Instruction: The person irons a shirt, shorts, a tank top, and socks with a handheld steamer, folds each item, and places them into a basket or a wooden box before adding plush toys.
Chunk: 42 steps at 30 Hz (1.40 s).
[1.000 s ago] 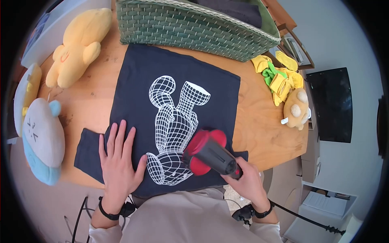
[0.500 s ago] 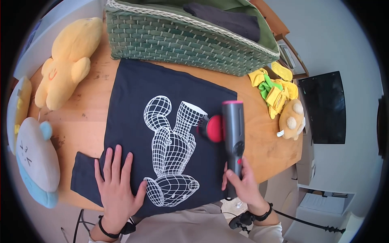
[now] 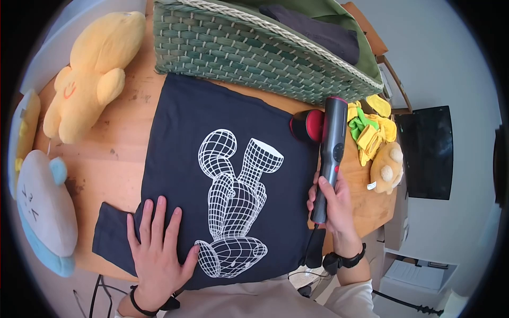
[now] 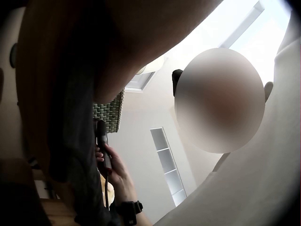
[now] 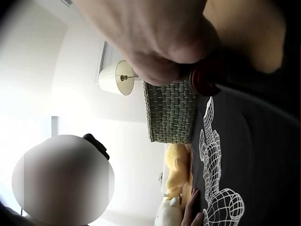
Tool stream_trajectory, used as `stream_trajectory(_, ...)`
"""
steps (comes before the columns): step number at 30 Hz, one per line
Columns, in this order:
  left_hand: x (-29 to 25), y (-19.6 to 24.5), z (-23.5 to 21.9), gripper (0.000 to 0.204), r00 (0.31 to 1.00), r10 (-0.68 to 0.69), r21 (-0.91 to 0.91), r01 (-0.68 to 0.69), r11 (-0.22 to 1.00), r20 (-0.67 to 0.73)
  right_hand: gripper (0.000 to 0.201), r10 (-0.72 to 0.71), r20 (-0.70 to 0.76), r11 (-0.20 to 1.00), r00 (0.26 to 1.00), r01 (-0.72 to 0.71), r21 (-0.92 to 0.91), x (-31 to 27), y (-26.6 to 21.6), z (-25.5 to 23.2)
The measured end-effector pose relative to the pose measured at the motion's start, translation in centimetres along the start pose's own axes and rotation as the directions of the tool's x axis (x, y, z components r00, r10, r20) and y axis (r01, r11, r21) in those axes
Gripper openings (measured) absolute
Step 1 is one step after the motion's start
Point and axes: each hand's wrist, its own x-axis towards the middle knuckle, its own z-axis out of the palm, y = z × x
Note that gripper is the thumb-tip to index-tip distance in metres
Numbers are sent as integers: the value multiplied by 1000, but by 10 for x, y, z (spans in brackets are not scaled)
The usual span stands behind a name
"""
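Note:
A dark shirt (image 3: 180, 159) with a white wireframe figure lies spread on the wooden table. My left hand (image 3: 159, 265) rests palm down on its lower left part, fingers spread. My right hand (image 3: 336, 212) grips the handle of a dark grey handheld device (image 3: 333, 138) with a red-and-black round head, which is over the shirt's upper right edge. A cord runs from the handle's lower end. In the right wrist view the right hand (image 5: 160, 42) is close up, with the device's red part (image 5: 202, 77) beside it; the left wrist view shows the device (image 4: 102, 141) held upright.
A green woven basket (image 3: 238, 58) with dark cloth in it stands at the table's back. Plush toys, one of them yellow (image 3: 90, 79), lie on the left. Yellow and green cloth (image 3: 371, 132) and a tan plush (image 3: 386, 167) are on the right.
The right hand has moved the device up and to the right across the shirt, its head turning from the lower figure to the far right edge. The left hand stays on the shirt.

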Motion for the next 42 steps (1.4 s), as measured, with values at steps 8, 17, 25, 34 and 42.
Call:
stream_trajectory(8,-2,6,3,68,996,13,30,-11,999,-92,57,-130,22,920,991,113,375,-34,6,-54)
stream_trajectory(17,-4,34,7,61,986,15,78,-2,997,-166,66,-353,273,516,895,-57,854,-104,82,-146)
stream_trajectory(25,9,160,21,76,896,416,-149,-395,906,155,68,-428,255,324,867,-116,939,-125,135,-180)
stream_trajectory(34,75,200,57,109,840,486,183,-531,828,239,55,-430,173,172,886,-107,979,-119,150,-180)
stream_trajectory(42,94,222,48,77,802,593,213,-592,777,66,58,-468,146,153,871,-83,985,-118,152,-177)
